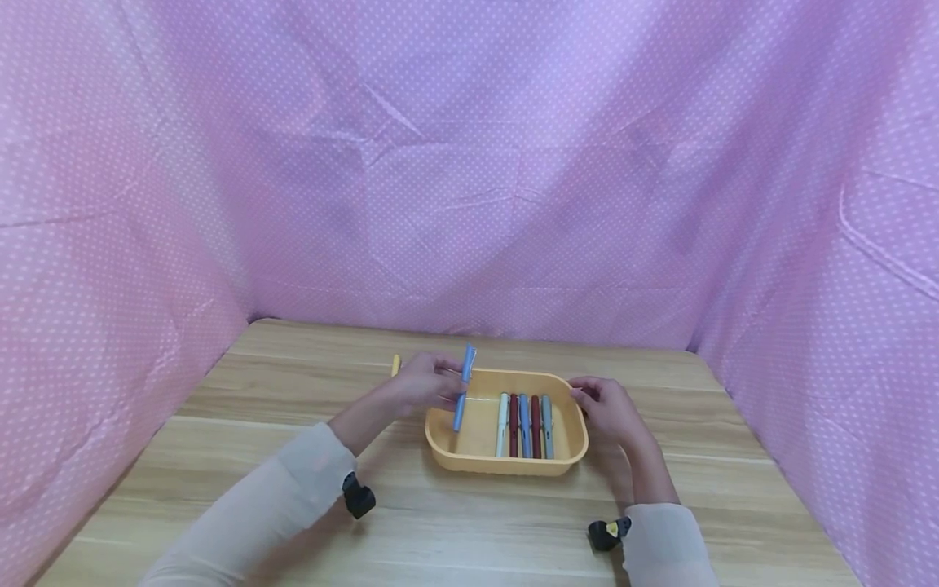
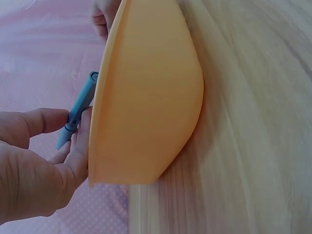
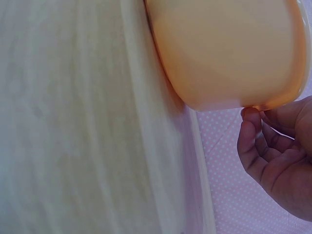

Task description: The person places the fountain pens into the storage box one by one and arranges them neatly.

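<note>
My left hand pinches a blue pen between thumb and fingers, over the left end of a yellow plastic tray. The pen stands steeply tilted, its lower end over the tray's inside. In the left wrist view the same pen shows beside the tray's outer wall. At the tray's right end, my right hand pinches the rim by the far corner. Side by side in the tray's right half lie a pale green pen, dark red pens, a blue pen and a grey-blue pen.
A yellow stick-like thing, partly hidden, pokes out behind the left hand. The tray stands on a wood-grain table. Pink dotted cloth hangs around the back and sides. Each wrist wears a small black camera.
</note>
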`<state>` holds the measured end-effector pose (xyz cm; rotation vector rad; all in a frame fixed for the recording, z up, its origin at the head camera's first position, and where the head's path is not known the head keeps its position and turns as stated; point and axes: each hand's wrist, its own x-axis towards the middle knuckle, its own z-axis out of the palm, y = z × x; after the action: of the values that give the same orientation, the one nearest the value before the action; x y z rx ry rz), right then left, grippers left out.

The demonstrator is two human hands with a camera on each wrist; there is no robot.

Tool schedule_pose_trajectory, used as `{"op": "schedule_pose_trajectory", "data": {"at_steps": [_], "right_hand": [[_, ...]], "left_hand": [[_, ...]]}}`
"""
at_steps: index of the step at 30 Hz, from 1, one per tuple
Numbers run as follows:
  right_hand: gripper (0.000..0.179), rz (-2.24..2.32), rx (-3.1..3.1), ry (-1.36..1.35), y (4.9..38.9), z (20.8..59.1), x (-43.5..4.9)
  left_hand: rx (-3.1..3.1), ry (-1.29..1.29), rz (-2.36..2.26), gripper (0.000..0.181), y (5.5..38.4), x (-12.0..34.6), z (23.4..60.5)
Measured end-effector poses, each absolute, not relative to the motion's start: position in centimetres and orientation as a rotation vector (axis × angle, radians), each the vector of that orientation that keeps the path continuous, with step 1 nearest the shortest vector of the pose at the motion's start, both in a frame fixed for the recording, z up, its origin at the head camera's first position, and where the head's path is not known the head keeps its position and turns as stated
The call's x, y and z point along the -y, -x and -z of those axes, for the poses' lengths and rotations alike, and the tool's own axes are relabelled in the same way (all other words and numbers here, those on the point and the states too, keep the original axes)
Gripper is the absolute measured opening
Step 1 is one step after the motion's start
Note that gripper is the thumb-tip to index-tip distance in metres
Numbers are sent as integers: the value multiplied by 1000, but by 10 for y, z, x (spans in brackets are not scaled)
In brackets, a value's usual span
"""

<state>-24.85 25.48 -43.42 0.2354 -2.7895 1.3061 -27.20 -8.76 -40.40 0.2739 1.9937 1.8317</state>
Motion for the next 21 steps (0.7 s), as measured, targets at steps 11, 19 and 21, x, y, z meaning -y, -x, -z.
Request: {"op": "schedule_pose_trajectory", "data": {"at_steps": [11,19,21], "right_hand": [[25,-1289,2781,-265,248,435,-256],[26,-1300,2792,-258,248,435,-256],[26,-1300,2791,-262,248,435,-256]], "left_hand": [[-2022,-264,-1779,38,267,67,409],[-1999,-314,-1761,39,264,59,413],[-1997,-317,-1753,39,263,57,414]]}}
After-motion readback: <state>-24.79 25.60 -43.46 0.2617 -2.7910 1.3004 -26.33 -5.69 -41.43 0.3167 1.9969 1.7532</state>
